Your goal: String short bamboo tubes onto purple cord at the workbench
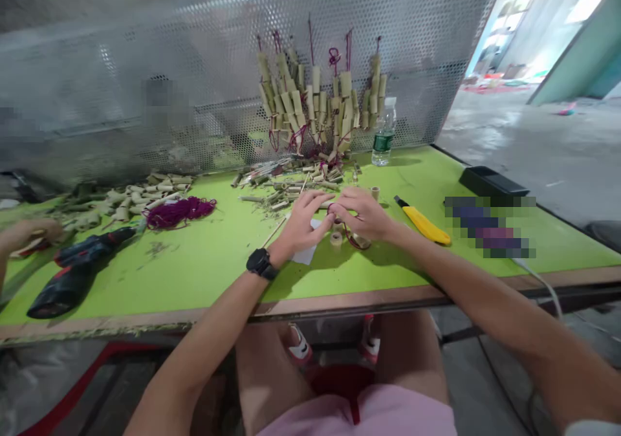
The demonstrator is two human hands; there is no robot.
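Note:
My right hand (363, 215) is closed in a pinch on a thin purple cord (350, 237), which loops down below its fingers. Meeting it fingertip to fingertip, my left hand (301, 224) curls its fingers and thumb together; what lies between them is mostly hidden. Beneath the hands stands a short cut bamboo tube (336, 240), with more pieces partly covered by the right hand. Another small tube (375, 193) stands just beyond the right hand. A white paper (305, 253) lies under the left hand, and a thin stick (275, 230) rests beside it.
A yellow utility knife (427, 224) and black tray (493, 185) lie to the right. A water bottle (383, 135) stands behind, near hanging bamboo strings (317, 103) on the mesh panel. Leftward are purple cord (179, 212), a drill (72, 274) and another person's hand (32, 234).

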